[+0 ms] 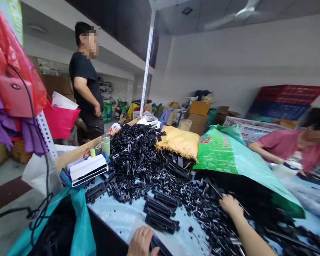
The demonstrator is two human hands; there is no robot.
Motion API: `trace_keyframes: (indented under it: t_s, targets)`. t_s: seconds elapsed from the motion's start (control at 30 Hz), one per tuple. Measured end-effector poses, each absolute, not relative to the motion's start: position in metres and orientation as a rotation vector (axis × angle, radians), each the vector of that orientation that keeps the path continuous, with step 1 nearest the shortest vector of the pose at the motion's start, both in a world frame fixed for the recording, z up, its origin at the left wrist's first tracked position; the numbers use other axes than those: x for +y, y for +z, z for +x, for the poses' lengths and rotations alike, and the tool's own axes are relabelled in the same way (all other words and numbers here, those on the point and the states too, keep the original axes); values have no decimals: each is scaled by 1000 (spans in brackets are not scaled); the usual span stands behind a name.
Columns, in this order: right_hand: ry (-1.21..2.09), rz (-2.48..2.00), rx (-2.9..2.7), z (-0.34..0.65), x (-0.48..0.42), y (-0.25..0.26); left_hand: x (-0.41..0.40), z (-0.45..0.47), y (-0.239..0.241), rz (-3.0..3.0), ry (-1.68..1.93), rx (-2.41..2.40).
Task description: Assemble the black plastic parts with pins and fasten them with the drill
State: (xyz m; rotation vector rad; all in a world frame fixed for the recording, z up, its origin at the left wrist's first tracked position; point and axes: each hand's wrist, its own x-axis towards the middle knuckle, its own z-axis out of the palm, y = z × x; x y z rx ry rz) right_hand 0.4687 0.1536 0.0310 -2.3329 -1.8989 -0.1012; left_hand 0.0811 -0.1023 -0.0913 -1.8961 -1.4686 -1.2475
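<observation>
Black plastic clips lie heaped across the pale blue surface. At seven o'clock of the heap, the left hand rests palm down at the bottom edge, fingers curled loosely over a flat black piece. Stacked black bars sit just at twelve o'clock of it. Further right, the right hand reaches forward, forearm stretched out, fingers dipped into the scattered clips; whether it pinches one I cannot tell. A green bag lies at one o'clock.
</observation>
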Motion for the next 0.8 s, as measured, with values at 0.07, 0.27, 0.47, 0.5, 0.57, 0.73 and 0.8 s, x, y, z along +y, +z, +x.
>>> trace_keyframes:
  t_s: [0.07, 0.27, 0.47, 0.5, 0.57, 0.73, 0.8]
  targets:
    - [-105, -2314, -1952, 463, 144, 42, -105, 79, -88, -1917, -1220, -1446]
    - [50, -2148, -1740, 433, 113, 57, -102, 83, -95, -1909, -1272, -1417]
    - [556, -1548, -1440, 367, 61, 52, -103, 80, -90, -1958, -1288, -1460]
    - [665, -1474, -1395, 355, 50, 51, -104, 78, -87, -1971, -1276, -1447]
    - [855, -1376, -1332, 335, 28, 49, -105, 74, -81, -1993, -1264, -1419]
    - [1101, -1345, -1333, 309, -22, 31, -109, 69, -68, -2146, -1214, -1419]
    - [1142, -1362, -1407, 305, -38, 19, -111, 68, -64, -2190, -1183, -1448]
